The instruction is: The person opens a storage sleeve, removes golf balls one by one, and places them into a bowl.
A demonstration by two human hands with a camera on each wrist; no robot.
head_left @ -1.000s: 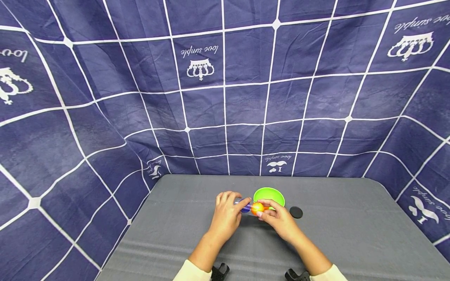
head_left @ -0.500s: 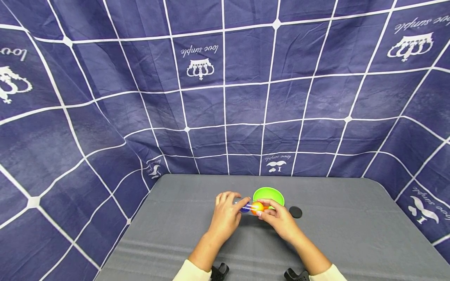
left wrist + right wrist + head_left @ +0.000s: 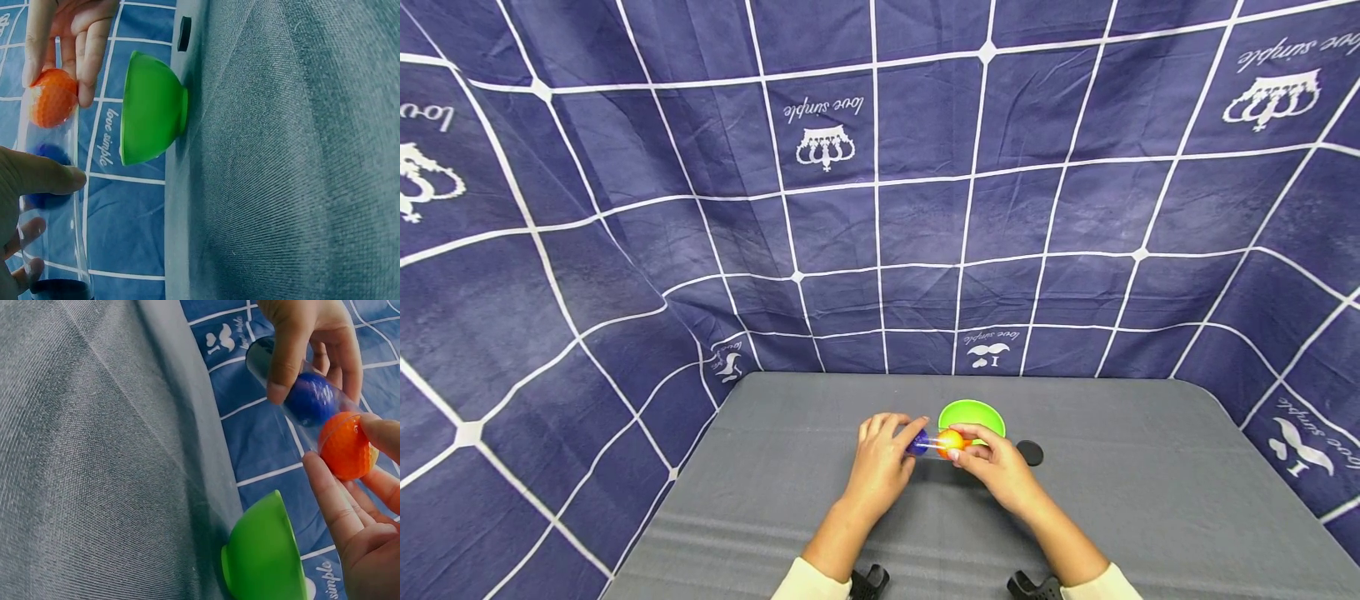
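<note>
My left hand point(image 3: 880, 457) grips a clear plastic tube point(image 3: 65, 247) held sideways above the table, its thumb across the side. A black end piece point(image 3: 61, 289) closes the tube's left end. Inside sits a dark blue ball point(image 3: 311, 400), partly covered by the left fingers in the head view. An orange dimpled ball point(image 3: 344, 449) is at the tube's right end, at the mouth. The fingers and thumb of my right hand point(image 3: 998, 471) hold that end around the orange ball.
Beyond the right hand stands a green bowl point(image 3: 968, 412) on the grey cloth-covered table point(image 3: 775, 508). A flat black disc point(image 3: 1030, 452) lies to the bowl's right. Behind the table hangs a blue checked curtain point(image 3: 917, 225).
The blue ball has shifted slightly left inside the tube, and the gap between it and the orange ball is wider. Both hands stay almost where they were.
</note>
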